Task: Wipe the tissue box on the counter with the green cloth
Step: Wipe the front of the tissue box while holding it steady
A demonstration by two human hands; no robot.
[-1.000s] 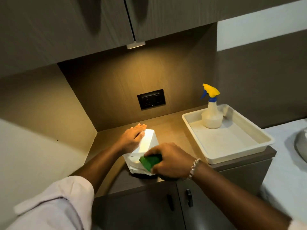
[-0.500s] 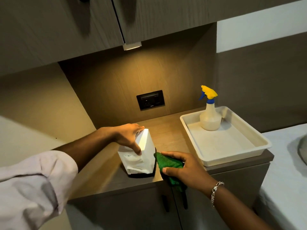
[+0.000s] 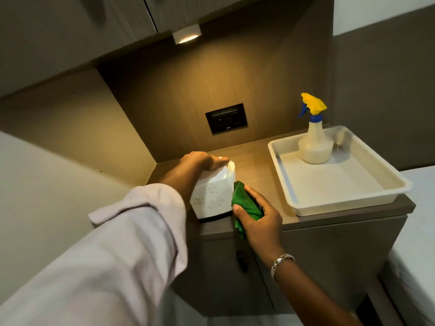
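A white tissue box with a dark base stands near the front edge of the wooden counter. My left hand lies over its top far edge and grips it. My right hand is closed around the green cloth and presses it against the box's right side. Part of the cloth hangs down over the counter's front edge. My left forearm and pale sleeve hide the box's left side.
A cream tray sits on the right of the counter with a spray bottle, yellow and blue trigger, in its back part. A black wall socket is on the back panel. Cabinet doors hang overhead, and a lamp shines down.
My right hand moved the cloth from the box's front face round to its right side. My left hand shifted to the top far edge, and the view came closer.
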